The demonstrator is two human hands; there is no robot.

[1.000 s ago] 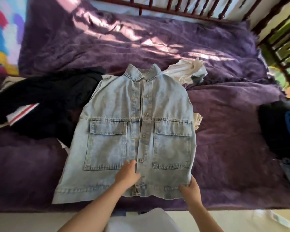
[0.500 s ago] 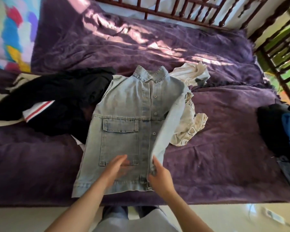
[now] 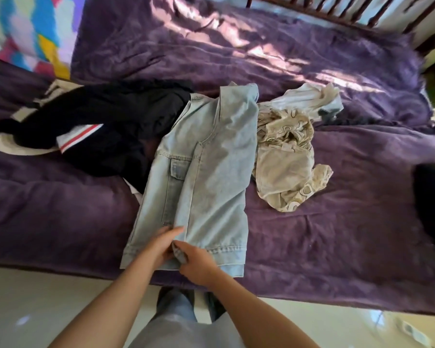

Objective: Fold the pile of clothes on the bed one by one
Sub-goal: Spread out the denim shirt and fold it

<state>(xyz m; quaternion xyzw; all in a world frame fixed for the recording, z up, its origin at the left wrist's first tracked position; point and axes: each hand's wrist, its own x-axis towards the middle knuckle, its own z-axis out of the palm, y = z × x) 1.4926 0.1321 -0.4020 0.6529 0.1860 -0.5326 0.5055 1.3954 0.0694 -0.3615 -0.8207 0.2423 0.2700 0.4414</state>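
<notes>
At the left of the purple blanket (image 3: pixel 337 234) lay a black garment (image 3: pixel 116 116) with a red-and-white striped band, its edge meeting the light denim jacket (image 3: pixel 216 159). The jacket lay mid-bed near the front edge, its right half folded over the left and one chest pocket partly showing. At its hem the left hand (image 3: pixel 158 244) rested with straight fingers on the denim, the right hand (image 3: pixel 199 263) beside it pinched the folded edge, and a crumpled cream patterned garment (image 3: pixel 284 169) touched the jacket's right side.
</notes>
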